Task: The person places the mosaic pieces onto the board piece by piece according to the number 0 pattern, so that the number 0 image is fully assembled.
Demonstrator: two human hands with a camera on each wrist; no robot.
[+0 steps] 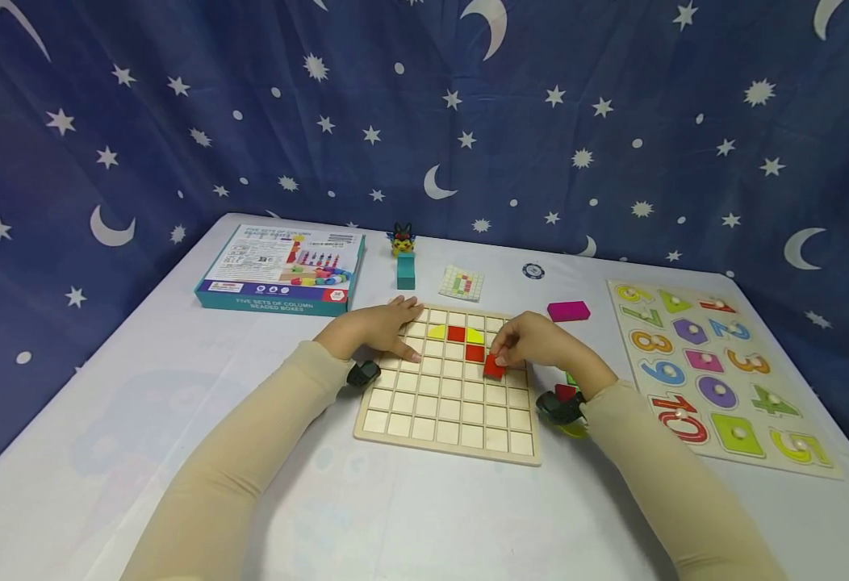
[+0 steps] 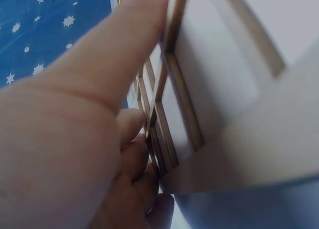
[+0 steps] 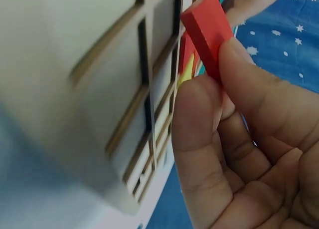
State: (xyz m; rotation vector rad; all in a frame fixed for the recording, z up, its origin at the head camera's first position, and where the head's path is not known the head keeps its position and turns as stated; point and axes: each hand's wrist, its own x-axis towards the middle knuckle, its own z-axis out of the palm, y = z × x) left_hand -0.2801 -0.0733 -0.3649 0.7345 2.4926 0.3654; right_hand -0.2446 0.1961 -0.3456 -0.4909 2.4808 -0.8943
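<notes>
My right hand [image 1: 533,339] has the red block [image 1: 494,369] pinched between thumb and finger, above the right part of the board [image 1: 424,405]. I grip one end; the rest juts out past my fingertips, toward my chest and slightly to the left. What matters, I judge, is how the block sits against the grid: it is diagonal to the nearer red tile [image 1: 474,353], about one column right and one row closer to me. In the right wrist view its visible long edge slants against the grid lines, so it looks tilted rather than flat; whether its lower edge touches the wood I cannot tell. My left hand [image 1: 375,327] is farther off, along the board's left side, fingers loosely spread and grasping nothing, thumb reaching over the cells.
</notes>
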